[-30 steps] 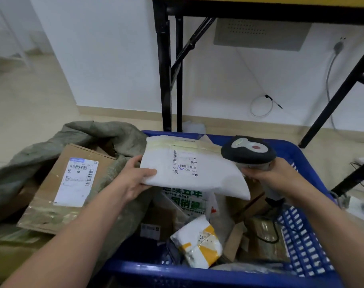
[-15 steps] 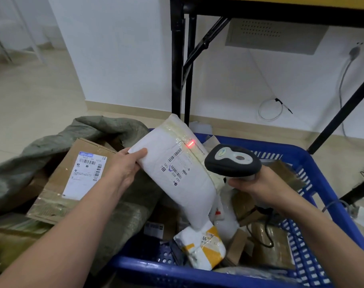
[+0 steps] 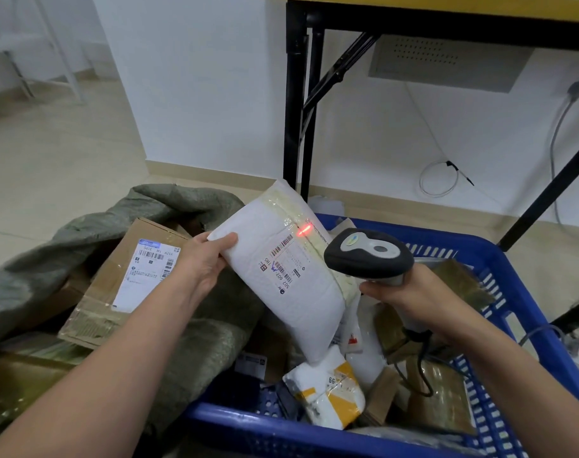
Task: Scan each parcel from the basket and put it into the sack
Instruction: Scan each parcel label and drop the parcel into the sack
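Observation:
My left hand point(image 3: 204, 264) grips the left edge of a white padded parcel point(image 3: 281, 276), held tilted above the blue basket point(image 3: 512, 292). A red scan line glows on the parcel near its upper barcode. My right hand point(image 3: 410, 292) holds a dark grey barcode scanner point(image 3: 367, 254) just right of the parcel, its head facing the label. The olive green sack point(image 3: 93, 226) lies open at the left with a labelled cardboard box point(image 3: 123, 282) inside it. In the basket lie a white and yellow parcel point(image 3: 327, 391) and several brown packets.
A black table leg point(image 3: 294, 110) stands right behind the basket, with a slanted leg point(image 3: 545, 200) at the right. A white cable coil point(image 3: 436, 180) hangs on the wall. The scanner's cable point(image 3: 423, 368) drops into the basket. Bare floor stretches to the far left.
My left hand has turned the white parcel from lying flat to tilted with its label toward the scanner. The red scan line has appeared on it. The scanner has shifted slightly toward the parcel.

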